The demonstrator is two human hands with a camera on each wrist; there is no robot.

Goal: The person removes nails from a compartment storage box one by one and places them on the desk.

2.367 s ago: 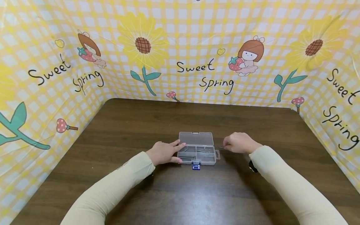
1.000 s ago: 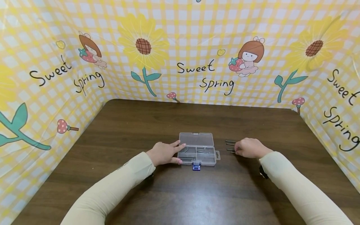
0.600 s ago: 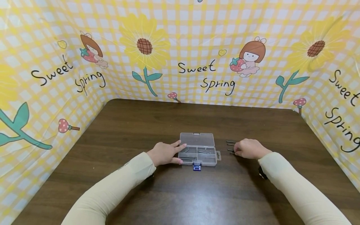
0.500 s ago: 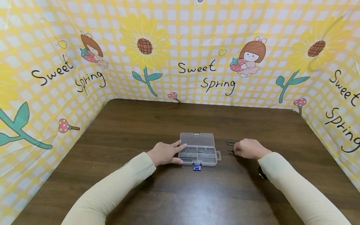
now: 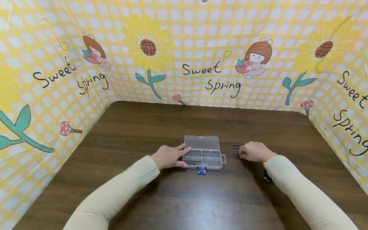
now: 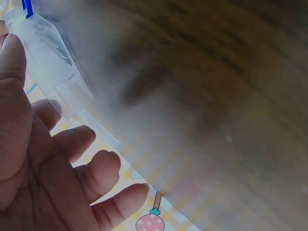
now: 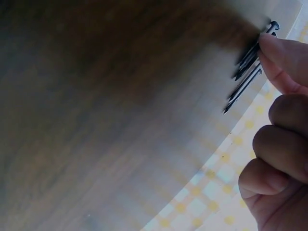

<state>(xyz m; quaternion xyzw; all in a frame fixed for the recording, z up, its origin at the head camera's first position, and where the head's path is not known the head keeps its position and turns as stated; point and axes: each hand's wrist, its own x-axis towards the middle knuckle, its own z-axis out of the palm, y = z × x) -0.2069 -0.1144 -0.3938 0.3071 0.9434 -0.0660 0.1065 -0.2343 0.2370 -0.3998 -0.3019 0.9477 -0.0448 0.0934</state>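
Note:
In the head view, a clear plastic divided box lies with its lid laid back. Metal nails lie in some of its compartments. My left hand rests against the box's left side, thumb at the front corner and fingers spread over the left edge. To the right of the box, my right hand is over a short row of loose nails. The right wrist view has its thumb and forefinger pinching a nail near the head, low at the table, with other nails beside it.
A blue latch hangs at the box's front, and a clear hanging tab sticks out on its right. The brown wood-grain table is bounded at the back and sides by a yellow checked cloth.
My right hand has moved rightward from beside the box, where it held a nail, to the table; a row of nails shows there now. The left hand has stayed at the box.

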